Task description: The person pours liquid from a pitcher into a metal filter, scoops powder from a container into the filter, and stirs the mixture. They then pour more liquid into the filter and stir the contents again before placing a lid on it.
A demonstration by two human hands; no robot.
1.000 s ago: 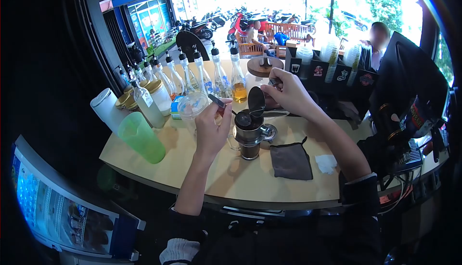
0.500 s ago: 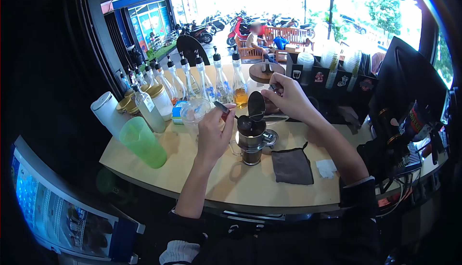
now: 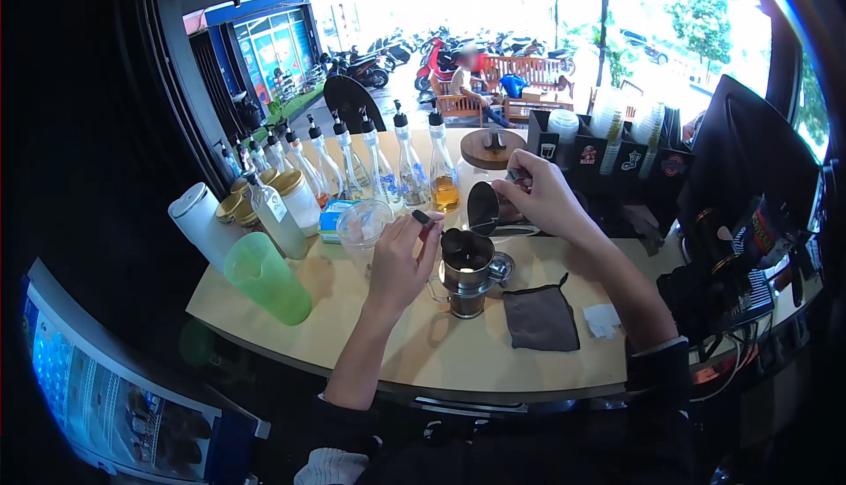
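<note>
My left hand (image 3: 401,260) is closed on the dark handle of a spoon. The spoon's bowl (image 3: 453,240) is over the rim of a metal drip coffee filter (image 3: 468,260). That filter stands upright on a small glass mug (image 3: 467,306), with a dark layer inside. My right hand (image 3: 538,192) grips a small dark metal cup (image 3: 483,209), tilted with its round mouth toward the filter; what is inside cannot be made out. A round metal lid or saucer (image 3: 502,266) is just right of the filter.
A green pitcher (image 3: 267,279) and a clear plastic cup (image 3: 365,223) stand to the left. Pump bottles (image 3: 443,168) line the back. A grey cloth (image 3: 542,318) and a white tissue (image 3: 602,320) lie at right. Behind is a black cup holder (image 3: 586,163).
The spoon and the dark cup have drawn apart; the cup has moved slightly right of the filter. The spoon's bowl has tipped at the filter's rim. The whole view has shifted slightly.
</note>
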